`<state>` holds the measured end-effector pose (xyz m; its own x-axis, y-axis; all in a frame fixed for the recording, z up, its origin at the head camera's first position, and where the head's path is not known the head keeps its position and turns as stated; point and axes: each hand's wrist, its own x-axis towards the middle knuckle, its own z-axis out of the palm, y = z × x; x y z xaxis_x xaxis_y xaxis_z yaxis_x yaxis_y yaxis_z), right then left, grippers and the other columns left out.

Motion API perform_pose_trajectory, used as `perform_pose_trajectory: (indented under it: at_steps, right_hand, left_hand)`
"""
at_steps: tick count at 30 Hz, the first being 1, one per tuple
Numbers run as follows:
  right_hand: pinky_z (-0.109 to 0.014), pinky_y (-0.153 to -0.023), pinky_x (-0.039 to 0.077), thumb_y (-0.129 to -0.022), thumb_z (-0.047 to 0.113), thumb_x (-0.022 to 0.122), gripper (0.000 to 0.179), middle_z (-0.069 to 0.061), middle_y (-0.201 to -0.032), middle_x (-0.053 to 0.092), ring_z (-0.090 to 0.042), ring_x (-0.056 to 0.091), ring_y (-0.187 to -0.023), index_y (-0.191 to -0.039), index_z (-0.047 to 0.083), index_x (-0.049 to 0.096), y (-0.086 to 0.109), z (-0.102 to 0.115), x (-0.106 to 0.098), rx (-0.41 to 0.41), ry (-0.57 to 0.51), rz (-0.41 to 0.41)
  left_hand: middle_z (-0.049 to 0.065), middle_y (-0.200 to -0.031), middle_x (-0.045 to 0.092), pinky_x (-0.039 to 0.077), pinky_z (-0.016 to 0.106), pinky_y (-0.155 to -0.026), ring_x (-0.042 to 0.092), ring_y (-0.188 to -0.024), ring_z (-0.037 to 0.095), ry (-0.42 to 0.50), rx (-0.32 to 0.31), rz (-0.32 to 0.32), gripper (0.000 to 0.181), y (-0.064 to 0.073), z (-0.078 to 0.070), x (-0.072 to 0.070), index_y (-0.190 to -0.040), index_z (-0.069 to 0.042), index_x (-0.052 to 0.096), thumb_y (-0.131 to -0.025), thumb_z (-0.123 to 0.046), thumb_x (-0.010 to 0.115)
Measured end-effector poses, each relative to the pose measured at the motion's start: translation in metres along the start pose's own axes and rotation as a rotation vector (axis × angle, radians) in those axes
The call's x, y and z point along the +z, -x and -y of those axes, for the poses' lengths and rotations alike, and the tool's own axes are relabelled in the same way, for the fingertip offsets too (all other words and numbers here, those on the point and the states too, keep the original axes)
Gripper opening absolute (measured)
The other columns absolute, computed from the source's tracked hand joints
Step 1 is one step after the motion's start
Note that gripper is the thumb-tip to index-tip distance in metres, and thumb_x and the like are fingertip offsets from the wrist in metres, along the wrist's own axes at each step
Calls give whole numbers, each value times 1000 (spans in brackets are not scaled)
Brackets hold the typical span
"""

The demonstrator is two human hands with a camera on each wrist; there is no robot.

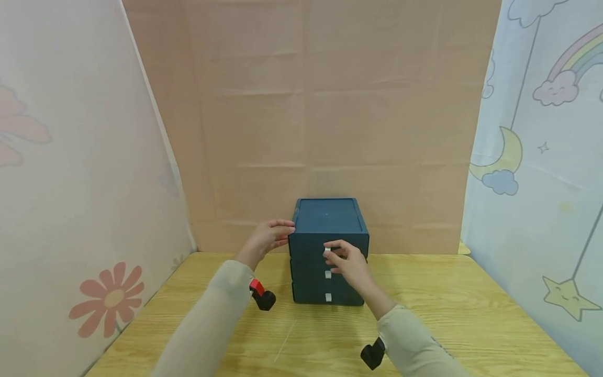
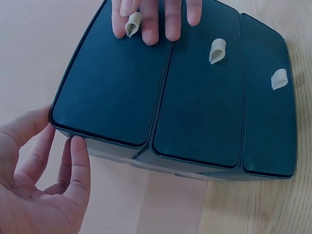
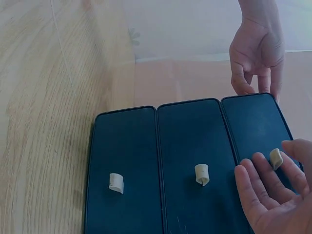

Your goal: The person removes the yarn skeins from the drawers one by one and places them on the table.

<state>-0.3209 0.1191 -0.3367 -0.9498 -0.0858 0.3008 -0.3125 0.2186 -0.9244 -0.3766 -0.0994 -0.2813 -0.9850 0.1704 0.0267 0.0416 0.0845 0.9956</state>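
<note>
Dark blue plastic: near the back edge of the worktop (image 1: 424, 298), best to brace the drawer box (image 1: 312, 250) with a loosely spread left hand (image 1: 266, 240), drawing level on the top tab (image 3: 276, 159), pinched in the right hand's (image 1: 348, 263) grip.

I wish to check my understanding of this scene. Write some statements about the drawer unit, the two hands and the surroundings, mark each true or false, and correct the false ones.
1. The dark blue drawer unit stands on a table with a wood-grain surface. True.
2. Its front shows only two pale tabs. False: there are three.
3. The left hand is at the unit's left side. True.
4. The right hand is at the bottom tab. False: it is at the top tab.
5. A red flower is printed on the left-hand sheet. True.
</note>
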Motion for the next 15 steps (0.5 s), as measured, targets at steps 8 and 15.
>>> perform_pose_trajectory:
  at_steps: [8, 15]
  right_hand:
    - [-35, -70, 56, -91, 12, 59, 20, -13, -98, 67, -28, 65, -88, -110, 7, 63, -1, -5, 4, -18, -51, -58]
    - [-38, -72, 56, -90, 9, 59, 20, -14, -98, 67, -29, 65, -87, -109, 6, 63, -1, -6, 6, -16, -82, -71]
  left_hand:
    - [8, -117, 57, 49, 33, -89, 52, -97, 24, 27, -64, -29, 24, -1, -1, 0, -109, -7, 67, -85, -12, 67]
    - [9, -121, 55, 47, 35, -93, 52, -104, 27, 37, -84, -30, 26, -1, -1, 0, -110, -7, 67, -85, -12, 67]
